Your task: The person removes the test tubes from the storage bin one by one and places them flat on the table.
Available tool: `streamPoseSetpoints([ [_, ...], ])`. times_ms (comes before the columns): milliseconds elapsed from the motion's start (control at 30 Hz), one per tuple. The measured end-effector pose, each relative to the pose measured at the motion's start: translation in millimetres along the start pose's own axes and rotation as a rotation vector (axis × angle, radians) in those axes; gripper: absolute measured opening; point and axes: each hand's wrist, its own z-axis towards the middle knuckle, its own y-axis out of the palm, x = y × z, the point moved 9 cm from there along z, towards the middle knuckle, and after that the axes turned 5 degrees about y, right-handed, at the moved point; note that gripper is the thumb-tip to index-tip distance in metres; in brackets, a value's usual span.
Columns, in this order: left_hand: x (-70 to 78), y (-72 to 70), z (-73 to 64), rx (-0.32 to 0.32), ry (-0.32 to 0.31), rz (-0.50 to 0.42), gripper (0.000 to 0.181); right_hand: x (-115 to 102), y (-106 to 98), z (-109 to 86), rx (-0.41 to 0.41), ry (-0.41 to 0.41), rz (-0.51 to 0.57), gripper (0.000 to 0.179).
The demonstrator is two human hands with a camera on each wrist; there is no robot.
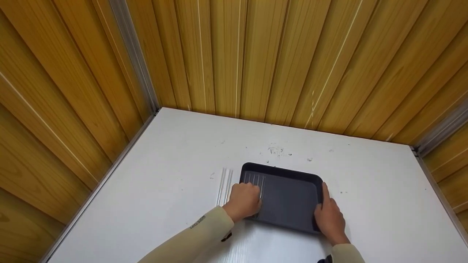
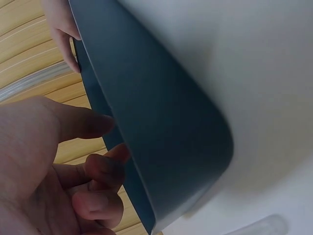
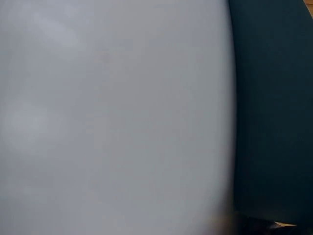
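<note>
1. Yellow-brown wood-grain panels (image 1: 252, 62) wall in the work area at back and both sides.
2. White table (image 1: 164, 175), scuffed near the back; everything else rests on it.
3. Dark tray (image 1: 290, 201), right of centre on the table, near the person, open side up. Long axis runs left to right, right end angled slightly toward the person, roughly parallel to the table's back edge. Short sides point front to back.
4. Right hand (image 1: 332, 219): grips the tray's right wall, thumb on the inner side, index finger along the outside. Probably there to steady the tray while the other hand works inside.
5. Left hand (image 1: 244, 199): fingers curled, reaching over the near rim at the tray's left end. Can't tell if it has hold of anything; contact with the rods is hidden.
6. Clear rods in the tray (image 1: 259, 179): side by side at the left end, across its long axis; looks like deliberate lining-up.
7. Clear rods on the table (image 1: 221, 186): just left of the tray, likely kept within left-hand reach.
</note>
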Motion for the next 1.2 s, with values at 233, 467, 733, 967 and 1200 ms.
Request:
streamPoseSetpoints([
  [233, 2.8, 5.3, 2.3, 0.013, 0.000, -0.012, 0.042, 1, 1, 0.0, -0.020, 0.011, 0.009, 0.068],
  [467, 4.9, 12.0, 4.9, -0.003, -0.002, -0.015, 0.043, 1, 1, -0.1, -0.029, 0.013, 0.015, 0.068],
  [733, 8.8, 13.6, 5.8, 0.013, 0.026, -0.020, 0.042, 1, 1, -0.3, -0.027, 0.011, 0.019, 0.067],
  [967, 10.0, 15.6, 6.0, -0.003, 0.021, -0.035, 0.044, 1, 2, 0.2, -0.026, 0.020, 0.016, 0.068],
  [1200, 12.4, 21.3, 7.3, -0.040, 0.016, 0.003, 0.045, 0, 2, -0.1, -0.006, 0.008, 0.006, 0.067],
])
